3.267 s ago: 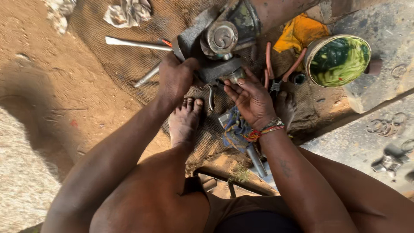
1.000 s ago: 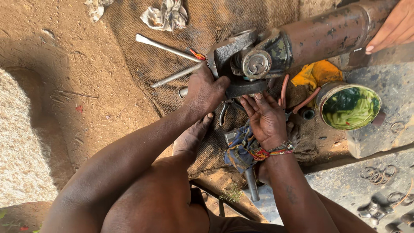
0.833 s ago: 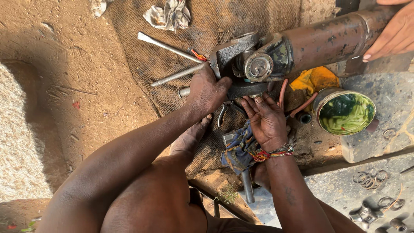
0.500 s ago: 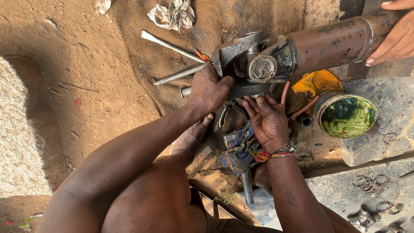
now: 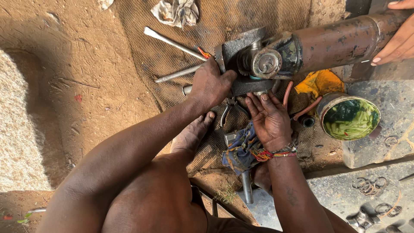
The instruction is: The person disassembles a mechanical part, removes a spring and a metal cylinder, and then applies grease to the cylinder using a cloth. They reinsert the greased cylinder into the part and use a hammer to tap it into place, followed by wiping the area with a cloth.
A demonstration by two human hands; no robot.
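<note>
A rusty drive shaft (image 5: 336, 41) lies across a burlap mat, ending in a universal joint (image 5: 267, 64) with a grey yoke (image 5: 235, 45). My left hand (image 5: 211, 84) is closed around the yoke's near side. Just below the joint, my right hand (image 5: 269, 118) is palm up with its fingers spread, and the fingertips touch the joint's underside. It holds nothing. A thread bracelet is on that wrist. My bare foot (image 5: 189, 133) rests on the mat beneath my left forearm.
Another person's hand (image 5: 399, 41) rests on the shaft at top right. A tin of green grease (image 5: 350, 118), a yellow cloth (image 5: 319, 82), red-handled pliers (image 5: 289, 92), two metal rods (image 5: 172, 43), a rag (image 5: 177, 11), a blue cloth (image 5: 241, 146) and metal rings (image 5: 366, 185) lie around.
The view has shifted, so more of the shaft shows. My hands have stayed at the joint. The other person's hand has slid along the shaft.
</note>
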